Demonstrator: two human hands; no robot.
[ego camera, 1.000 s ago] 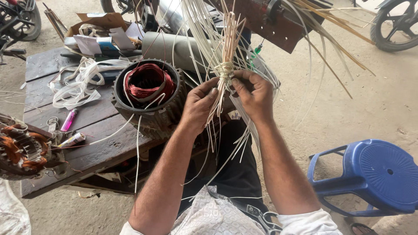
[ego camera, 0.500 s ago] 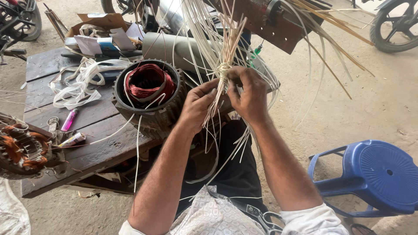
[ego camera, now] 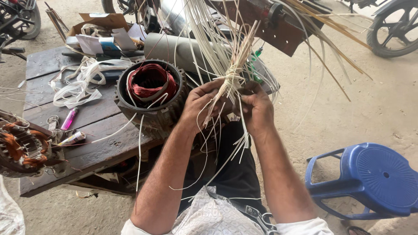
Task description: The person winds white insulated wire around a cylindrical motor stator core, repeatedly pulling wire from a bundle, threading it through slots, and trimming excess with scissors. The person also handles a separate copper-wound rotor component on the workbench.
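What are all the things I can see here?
bundle of thin strips: one, pale cream, tied at the middle, held up between both hands
motor stator: one, grey shell with red wire coil, on the table edge
second stator: one, orange coils, far left
wooden table: one, dark, left
white tape: one tangle, on the table
lighter: one, pink, on the table
plastic stool: one, blue, right
left hand: grips the bundle
right hand: grips the bundle

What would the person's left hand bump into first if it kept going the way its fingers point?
Probably the tied bundle of pale strips that the left hand already touches; beyond it, the right hand. Depth is hard to judge here.
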